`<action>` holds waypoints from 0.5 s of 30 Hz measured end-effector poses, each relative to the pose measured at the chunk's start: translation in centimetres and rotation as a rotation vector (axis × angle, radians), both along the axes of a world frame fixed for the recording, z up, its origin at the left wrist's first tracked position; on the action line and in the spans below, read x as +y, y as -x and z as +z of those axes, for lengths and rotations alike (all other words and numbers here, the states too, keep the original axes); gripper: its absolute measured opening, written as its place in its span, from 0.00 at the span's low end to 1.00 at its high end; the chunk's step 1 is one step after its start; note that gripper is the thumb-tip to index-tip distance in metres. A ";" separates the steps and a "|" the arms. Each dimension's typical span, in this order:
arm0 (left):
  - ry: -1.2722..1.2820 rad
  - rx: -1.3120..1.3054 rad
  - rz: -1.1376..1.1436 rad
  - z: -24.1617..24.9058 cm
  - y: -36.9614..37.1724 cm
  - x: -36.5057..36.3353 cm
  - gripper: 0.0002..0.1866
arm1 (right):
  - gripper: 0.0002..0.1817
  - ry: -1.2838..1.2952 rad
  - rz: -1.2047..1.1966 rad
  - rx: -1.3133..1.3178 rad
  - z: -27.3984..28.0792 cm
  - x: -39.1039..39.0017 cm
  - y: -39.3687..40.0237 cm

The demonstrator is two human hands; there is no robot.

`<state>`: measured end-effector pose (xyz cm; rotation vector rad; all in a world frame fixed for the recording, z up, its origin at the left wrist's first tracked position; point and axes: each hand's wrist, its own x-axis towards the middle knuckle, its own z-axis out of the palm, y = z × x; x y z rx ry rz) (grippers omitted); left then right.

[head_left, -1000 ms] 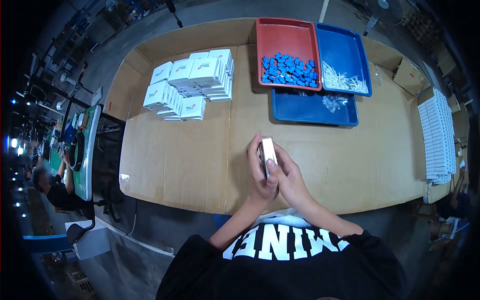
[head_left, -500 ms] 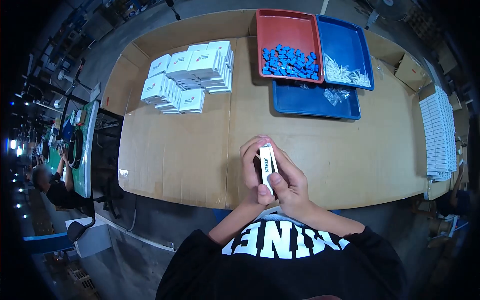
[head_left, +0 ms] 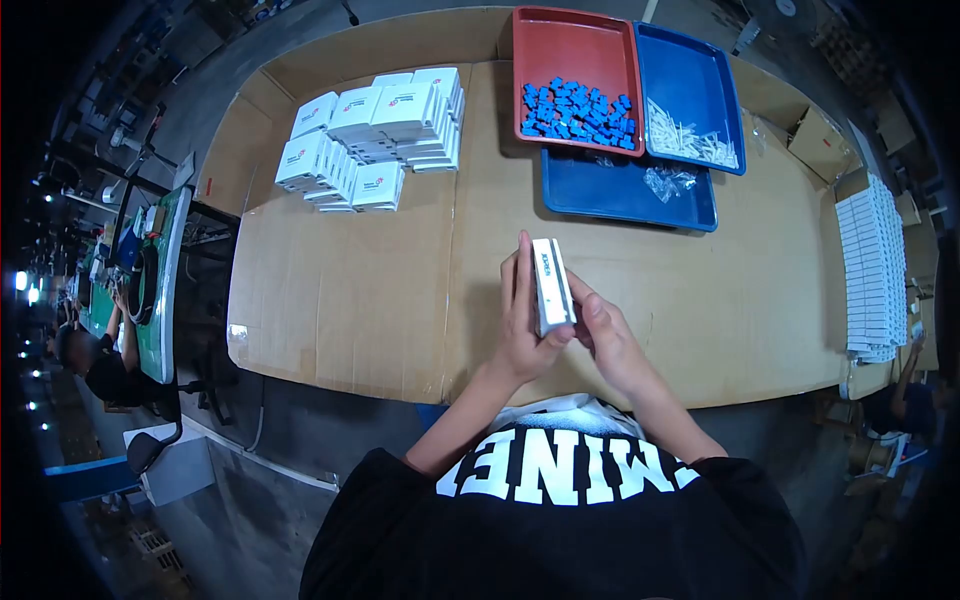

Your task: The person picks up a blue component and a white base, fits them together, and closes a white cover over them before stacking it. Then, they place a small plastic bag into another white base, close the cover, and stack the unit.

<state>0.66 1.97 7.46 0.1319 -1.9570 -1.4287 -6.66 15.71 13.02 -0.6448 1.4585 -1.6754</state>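
Note:
A small white box (head_left: 552, 285) with dark lettering on its narrow side is held up above the near part of the table, tilted slightly. My left hand (head_left: 525, 335) grips it, fingers along its left side and thumb across the bottom end. On the other side, the fingers of my right hand (head_left: 612, 345) reach against the right side of the box and partly behind it, where their tips are hidden. The right thumb is lifted off the box.
Stacked white boxes (head_left: 375, 185) stand at the back left. A red tray (head_left: 575, 50) of blue pieces, a blue tray (head_left: 690, 75) of white sticks and a lower blue tray (head_left: 600, 200) with clear bags sit behind. White stacks (head_left: 872, 270) line the right edge. A co-worker (head_left: 110, 370) sits far left.
The white box has risen away from my body and turned. My right thumb has come off its face, and the right hand has loosened and shifted right; my left fingers have straightened.

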 end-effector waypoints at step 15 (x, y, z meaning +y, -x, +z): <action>-1.368 -0.299 -0.445 3.7 -0.9 3.3 0.36 | 0.48 0.020 -0.035 1.242 -1.8 1.3 2.7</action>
